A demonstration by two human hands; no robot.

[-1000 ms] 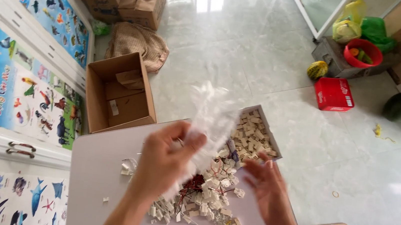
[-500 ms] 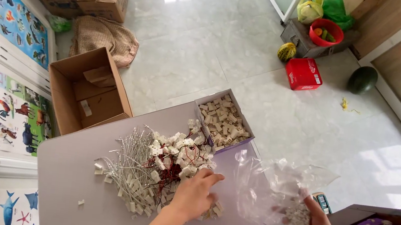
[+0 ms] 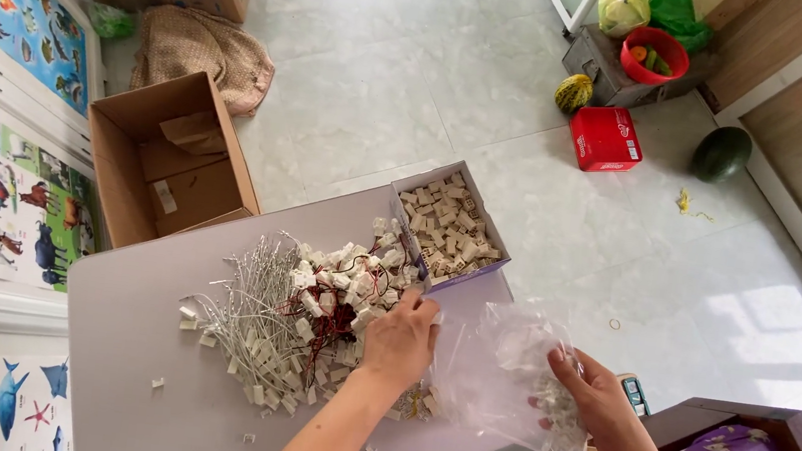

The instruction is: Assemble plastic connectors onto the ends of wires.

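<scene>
Your left hand (image 3: 400, 341) presses, fingers curled, on the heap of white wired plastic connectors (image 3: 311, 311); your right hand (image 3: 598, 399) pinches the clear plastic bag (image 3: 505, 368): keep its mouth wide.

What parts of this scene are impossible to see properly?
Head view:
- Left hand fingers: hidden under the hand, in the pile of white connectors.
- Clear plastic bag contents: blurred by crinkled film.
- Right hand fingers: partly behind the bag.
- Open cardboard box bottom: covered by flaps.

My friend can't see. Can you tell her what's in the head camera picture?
A person's left hand rests on a pile of white connectors with wires on a grey table, while the right hand holds a clear plastic bag. A small box of connectors sits behind.
</scene>
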